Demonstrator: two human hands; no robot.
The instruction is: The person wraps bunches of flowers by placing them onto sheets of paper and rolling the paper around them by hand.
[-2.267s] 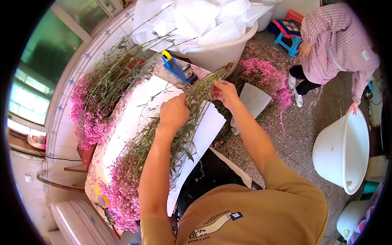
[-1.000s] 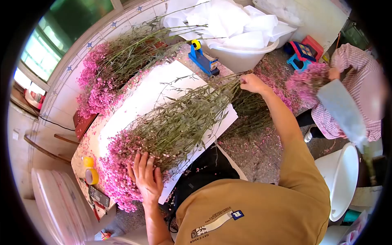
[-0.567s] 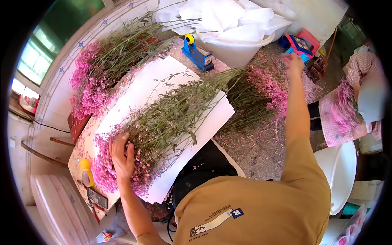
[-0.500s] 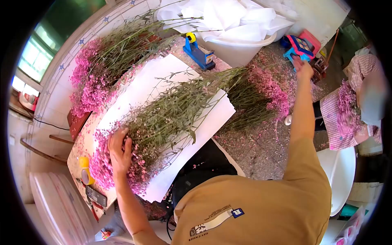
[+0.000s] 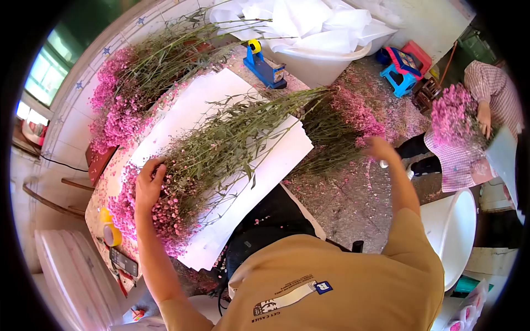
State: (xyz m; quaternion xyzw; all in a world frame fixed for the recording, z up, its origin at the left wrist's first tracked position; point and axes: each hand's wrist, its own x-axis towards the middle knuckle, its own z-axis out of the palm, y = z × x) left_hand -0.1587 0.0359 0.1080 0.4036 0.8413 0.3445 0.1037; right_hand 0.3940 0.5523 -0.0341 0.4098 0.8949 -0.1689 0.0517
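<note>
A bunch of pink baby's breath point(image 5: 221, 149) lies across white paper sheets point(image 5: 207, 83), its blooms at the near left and its green stems running up to the right. My left hand point(image 5: 148, 185) rests on the pink blooms, fingers bent and apart, not closed round anything I can see. My right hand point(image 5: 382, 150) is out at the right, near the blooms of another pink bunch point(image 5: 359, 118) beside the table. Motion blurs its fingers.
More pink flowers point(image 5: 116, 110) lie at the table's back left. A blue tape dispenser point(image 5: 265, 69), yellow tape roll point(image 5: 112, 234) and phone point(image 5: 123, 261) are on the table. A white tub point(image 5: 326, 66) stands behind. At right, a person holds pink flowers point(image 5: 455, 116).
My right hand has come down from near the blue stool toward the bunch beside the table. My left hand has shifted slightly left on the blooms. The other person's flowers have risen.
</note>
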